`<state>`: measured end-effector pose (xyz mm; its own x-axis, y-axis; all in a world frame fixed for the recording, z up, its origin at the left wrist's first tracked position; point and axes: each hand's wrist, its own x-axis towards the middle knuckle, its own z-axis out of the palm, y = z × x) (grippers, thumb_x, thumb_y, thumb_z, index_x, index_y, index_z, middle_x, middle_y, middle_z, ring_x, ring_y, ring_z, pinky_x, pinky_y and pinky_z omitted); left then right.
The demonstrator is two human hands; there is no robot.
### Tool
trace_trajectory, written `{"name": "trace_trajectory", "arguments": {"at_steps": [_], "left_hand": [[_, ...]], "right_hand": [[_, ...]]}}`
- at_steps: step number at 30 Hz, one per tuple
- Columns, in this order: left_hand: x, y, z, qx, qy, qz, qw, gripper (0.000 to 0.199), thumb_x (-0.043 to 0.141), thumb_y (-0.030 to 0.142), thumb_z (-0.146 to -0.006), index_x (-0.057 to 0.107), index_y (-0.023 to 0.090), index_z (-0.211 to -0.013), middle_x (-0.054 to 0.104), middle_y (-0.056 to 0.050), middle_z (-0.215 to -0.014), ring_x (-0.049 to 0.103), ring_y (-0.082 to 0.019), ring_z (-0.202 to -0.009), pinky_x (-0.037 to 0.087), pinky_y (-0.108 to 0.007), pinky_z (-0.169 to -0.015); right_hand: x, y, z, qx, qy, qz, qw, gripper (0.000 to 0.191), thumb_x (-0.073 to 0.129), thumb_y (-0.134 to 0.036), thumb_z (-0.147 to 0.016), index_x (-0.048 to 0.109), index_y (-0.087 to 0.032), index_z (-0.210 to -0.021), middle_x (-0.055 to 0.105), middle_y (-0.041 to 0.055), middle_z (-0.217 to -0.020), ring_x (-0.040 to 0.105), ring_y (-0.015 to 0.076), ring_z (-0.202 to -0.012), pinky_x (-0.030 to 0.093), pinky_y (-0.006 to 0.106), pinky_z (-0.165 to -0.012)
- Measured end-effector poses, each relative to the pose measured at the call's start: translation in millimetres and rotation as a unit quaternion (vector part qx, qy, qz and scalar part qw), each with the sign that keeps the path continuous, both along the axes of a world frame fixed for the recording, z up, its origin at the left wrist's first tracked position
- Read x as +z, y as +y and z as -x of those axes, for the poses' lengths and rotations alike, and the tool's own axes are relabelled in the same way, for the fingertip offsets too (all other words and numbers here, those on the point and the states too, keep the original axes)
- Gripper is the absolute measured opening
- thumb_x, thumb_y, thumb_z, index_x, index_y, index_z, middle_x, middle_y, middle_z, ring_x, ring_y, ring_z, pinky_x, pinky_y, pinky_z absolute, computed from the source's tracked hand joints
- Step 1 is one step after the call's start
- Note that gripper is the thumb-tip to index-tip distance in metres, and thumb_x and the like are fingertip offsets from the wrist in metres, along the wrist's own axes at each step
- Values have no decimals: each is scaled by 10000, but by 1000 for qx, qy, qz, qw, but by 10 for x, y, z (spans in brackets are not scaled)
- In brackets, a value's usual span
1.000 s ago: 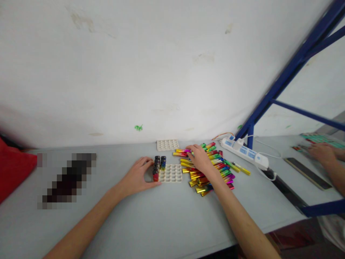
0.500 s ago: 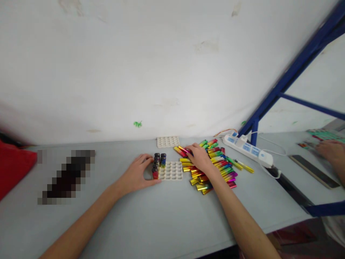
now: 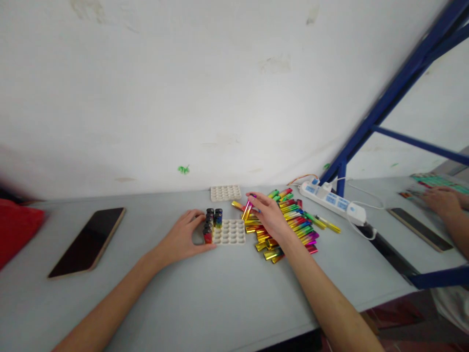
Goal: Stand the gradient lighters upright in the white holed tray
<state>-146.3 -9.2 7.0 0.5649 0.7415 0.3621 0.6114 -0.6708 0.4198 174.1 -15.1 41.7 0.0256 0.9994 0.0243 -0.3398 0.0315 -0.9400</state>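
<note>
Tray: L col + bit of next filled w/ upright pcs; rest bare, pile R of tray unplaced. R hand fingers pinch pink-gold pc by tray's far R corner, long axis slanted, pink end up, gold twd tray. L hand fingers wide round tray's L end.

The held tube runs magenta to gold, the nearer tray off-white.

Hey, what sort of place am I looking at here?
Probably a small workshop: there's a heap of shiny coloured tubes, a white pocketed tray, and another person's hands off to the right.
</note>
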Motion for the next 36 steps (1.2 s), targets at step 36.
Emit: {"name": "trace_trajectory", "arguments": {"at_steps": [36], "left_hand": [[-7, -44, -31, 10, -1, 13, 1000, 715, 998, 704, -805, 786, 235, -1301, 772, -146, -1379, 734, -390, -1304, 606, -548, -1223]], "right_hand": [[-16, -272, 390, 1, -450, -201, 870, 387, 483, -563, -1185, 621, -270, -973, 728, 59, -933, 689, 255, -916, 556, 352, -876]]}}
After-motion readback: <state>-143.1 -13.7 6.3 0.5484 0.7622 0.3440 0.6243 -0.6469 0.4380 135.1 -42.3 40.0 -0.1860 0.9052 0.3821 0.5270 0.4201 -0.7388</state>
